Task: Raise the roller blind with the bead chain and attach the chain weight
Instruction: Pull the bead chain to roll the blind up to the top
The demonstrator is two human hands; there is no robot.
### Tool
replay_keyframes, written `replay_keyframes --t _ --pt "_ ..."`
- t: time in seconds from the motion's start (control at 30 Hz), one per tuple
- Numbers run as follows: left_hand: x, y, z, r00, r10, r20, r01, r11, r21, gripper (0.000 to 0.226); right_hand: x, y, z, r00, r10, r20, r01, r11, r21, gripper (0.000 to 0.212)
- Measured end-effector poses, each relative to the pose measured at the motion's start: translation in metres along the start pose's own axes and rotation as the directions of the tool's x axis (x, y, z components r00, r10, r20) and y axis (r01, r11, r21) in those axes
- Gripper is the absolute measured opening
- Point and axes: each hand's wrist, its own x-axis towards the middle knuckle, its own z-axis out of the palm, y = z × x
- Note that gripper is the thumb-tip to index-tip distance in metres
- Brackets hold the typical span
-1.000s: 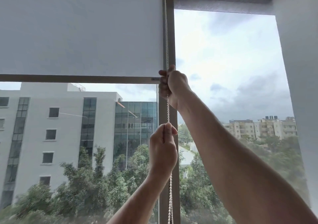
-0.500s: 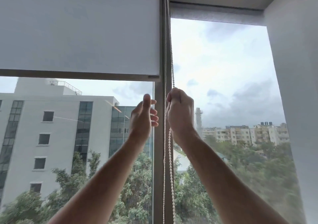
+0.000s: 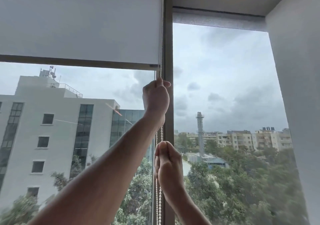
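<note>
Left hand [image 3: 155,98] is up high, fingers pinched tight on the bead chain [image 3: 161,51] just under the blind's bottom bar [image 3: 78,62]. Right hand [image 3: 168,166] sits at 6 o'clock from it, fist closed round the same chain. Blind [image 3: 79,20] covers the top of the left pane, chain hanging along the window post [image 3: 168,51].

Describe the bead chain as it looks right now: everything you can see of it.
The bead chain is a string of small white beads, plastic by the look, hanging as two close strands along the grey window post, just right of the blind's edge. It runs from above the blind's bottom bar down out of frame. The left hand grips it high, just under the bar; the right hand pinches it lower. It looks straight between the hands. No chain weight is visible.
</note>
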Motion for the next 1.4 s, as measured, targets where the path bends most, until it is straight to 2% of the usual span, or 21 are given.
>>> replay_keyframes --t 0.13,0.23,0.37,0.43,0.53,0.63,0.73,0.87,0.97,1.07,1.13,1.2,1.3,1.4 --pt "-0.007 -0.009 0.0 0.994 0.096 -0.052 -0.094 0.995 0.035 0.045 0.015 0.0 -0.021 0.958 0.201 0.206 -0.238 0.956 0.174 0.044" --pt "-0.017 -0.023 -0.004 0.988 0.139 -0.063 -0.134 0.988 0.074 0.046 0.039 -0.008 -0.032 0.928 0.293 0.23 -0.326 0.938 0.121 0.052" --pt "-0.04 -0.046 -0.012 0.984 0.175 -0.024 -0.17 0.976 0.133 0.043 0.081 -0.034 -0.034 0.944 0.286 0.162 -0.313 0.934 0.174 0.066" --pt "-0.048 -0.056 -0.015 0.984 0.176 0.0 -0.175 0.976 0.129 0.042 0.105 -0.057 -0.028 0.955 0.271 0.117 -0.289 0.94 0.184 0.057" --pt "-0.055 -0.063 -0.018 0.968 0.25 0.006 -0.249 0.957 0.148 0.041 0.138 -0.091 -0.011 0.963 0.252 0.095 -0.265 0.948 0.176 0.042" --pt "-0.066 -0.066 -0.018 0.963 0.267 0.026 -0.267 0.945 0.187 0.036 0.167 -0.124 0.011 0.971 0.229 0.063 -0.236 0.957 0.17 0.039" --pt "-0.081 -0.074 -0.022 0.966 0.252 0.048 -0.257 0.942 0.217 0.036 0.184 -0.145 0.03 0.983 0.16 -0.084 -0.154 0.985 0.077 0.036" --pt "-0.086 -0.081 -0.033 0.971 0.224 0.085 -0.236 0.953 0.189 0.035 0.179 -0.139 0.038 0.965 -0.058 -0.257 0.034 0.994 -0.1 0.044" --pt "-0.076 -0.083 -0.042 0.969 0.167 0.185 -0.196 0.969 0.152 0.044 0.172 -0.133 0.039 0.94 -0.208 -0.268 0.166 0.971 -0.171 0.048" --pt "-0.057 -0.08 -0.047 0.961 0.102 0.256 -0.15 0.974 0.173 0.05 0.165 -0.132 0.039 0.927 -0.276 -0.256 0.239 0.957 -0.166 0.051" --pt "-0.044 -0.072 -0.046 0.969 0.033 0.244 -0.08 0.979 0.187 0.046 0.157 -0.126 0.034 0.925 -0.293 -0.24 0.254 0.95 -0.182 0.051" --pt "-0.027 -0.061 -0.044 0.983 -0.02 0.184 -0.013 0.984 0.177 0.051 0.146 -0.119 0.028 0.92 -0.315 -0.235 0.266 0.939 -0.216 0.049" --pt "-0.001 -0.039 -0.038 0.991 -0.009 0.132 -0.013 0.987 0.16 0.06 0.125 -0.105 0.022 0.907 -0.358 -0.221 0.305 0.921 -0.241 0.048" --pt "0.02 -0.008 -0.027 0.986 0.035 0.163 -0.052 0.993 0.102 0.053 0.101 -0.092 0.02 0.892 -0.398 -0.214 0.345 0.906 -0.246 0.048"
